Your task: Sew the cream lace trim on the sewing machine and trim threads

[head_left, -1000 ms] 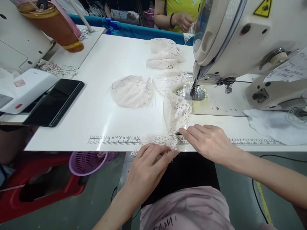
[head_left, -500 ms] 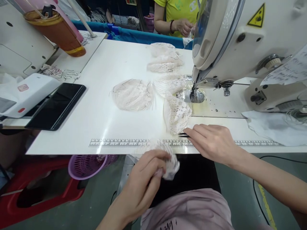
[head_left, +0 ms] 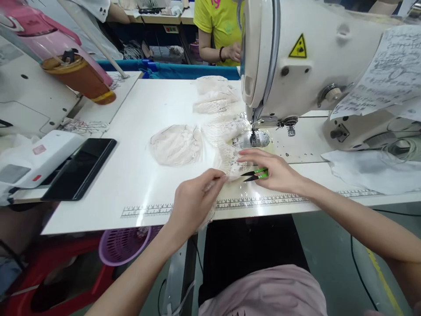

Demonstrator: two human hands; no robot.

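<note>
My left hand (head_left: 197, 197) pinches the edge of a piece of cream lace fabric (head_left: 226, 160) at the front of the table; part of the lace hangs below that hand over the edge. My right hand (head_left: 272, 169) holds green-handled thread snips (head_left: 259, 174) in its palm side, their dark blades apart and pointing left, close to the lace. Its index finger reaches over the lace, and I cannot tell whether it presses on it. Lace pieces run back toward the needle area of the sewing machine (head_left: 255, 131). Another rounded lace piece (head_left: 176, 145) lies flat to the left.
A black phone (head_left: 80, 169) and a white device (head_left: 49, 153) lie at the left. Behind them stands an amber cup (head_left: 80, 79). A printed ruler (head_left: 256, 202) follows the front edge. White cloth (head_left: 368, 171) lies right. A co-worker in yellow (head_left: 219, 30) sits opposite.
My left hand has moved up onto the table, bringing its lace beside the other lace. My right hand has shifted slightly back, and the green snips now show. The view has tilted and shifted.
</note>
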